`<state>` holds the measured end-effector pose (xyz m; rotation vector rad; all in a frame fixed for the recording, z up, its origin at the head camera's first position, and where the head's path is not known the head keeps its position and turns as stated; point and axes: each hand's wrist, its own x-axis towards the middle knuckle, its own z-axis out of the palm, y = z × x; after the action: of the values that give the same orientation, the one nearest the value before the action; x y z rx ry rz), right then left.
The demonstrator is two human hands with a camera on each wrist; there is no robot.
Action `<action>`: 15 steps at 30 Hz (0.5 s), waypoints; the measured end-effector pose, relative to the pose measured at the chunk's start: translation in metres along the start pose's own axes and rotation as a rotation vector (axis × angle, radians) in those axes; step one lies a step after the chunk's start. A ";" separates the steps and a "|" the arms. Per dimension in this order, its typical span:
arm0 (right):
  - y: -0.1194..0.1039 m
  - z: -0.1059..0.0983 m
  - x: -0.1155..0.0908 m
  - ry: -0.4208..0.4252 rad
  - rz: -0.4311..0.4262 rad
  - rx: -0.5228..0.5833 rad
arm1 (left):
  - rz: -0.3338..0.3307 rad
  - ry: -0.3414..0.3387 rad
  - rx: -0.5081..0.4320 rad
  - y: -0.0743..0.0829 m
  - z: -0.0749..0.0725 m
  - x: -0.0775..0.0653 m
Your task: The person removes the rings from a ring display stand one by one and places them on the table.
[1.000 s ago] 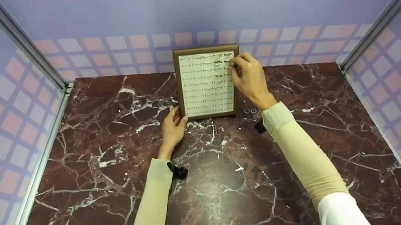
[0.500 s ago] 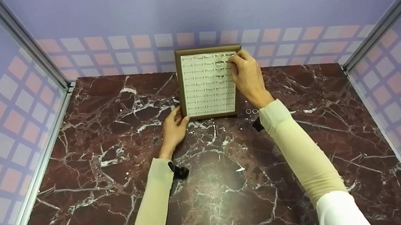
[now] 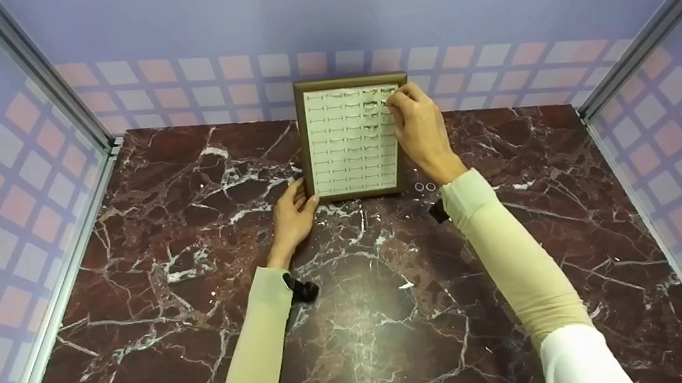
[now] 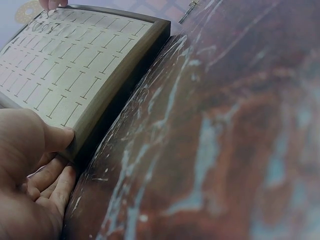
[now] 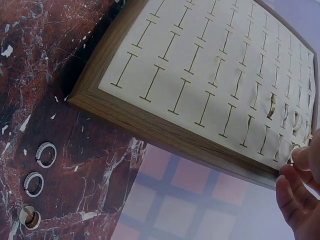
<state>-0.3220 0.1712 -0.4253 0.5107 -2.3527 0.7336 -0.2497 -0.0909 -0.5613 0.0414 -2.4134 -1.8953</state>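
A ring display board leans upright near the back wall, with a wooden frame and a pale pad cut with rows of slots. My left hand grips its lower left corner, thumb on the front and fingers behind in the left wrist view. My right hand is at the upper right, pinching a small ring at a slot in the right column; the fingertips mostly hide it. Several rings sit in nearby slots, among them a gold ring and a silvery ring.
On the marble-patterned table, right of the board, lie two silver stone-set rings and a wider gold band. The lilac back wall stands close behind the board, with side panels at left and right.
My right thumb and fingers have drawn closer together at the same slot, and the wrist has shifted slightly left. The left hand and the board hold their places.
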 end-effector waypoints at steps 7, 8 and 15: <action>0.000 -0.004 -0.005 0.001 -0.013 -0.005 | 0.009 -0.002 -0.011 -0.001 0.001 0.000; 0.000 -0.004 -0.005 0.001 -0.014 -0.004 | 0.009 0.000 -0.012 -0.002 0.001 0.001; 0.000 -0.008 -0.011 0.002 -0.022 0.007 | 0.009 0.003 -0.027 -0.002 0.001 0.002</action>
<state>-0.3103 0.1785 -0.4272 0.5375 -2.3396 0.7319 -0.2520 -0.0906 -0.5632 0.0313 -2.3817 -1.9225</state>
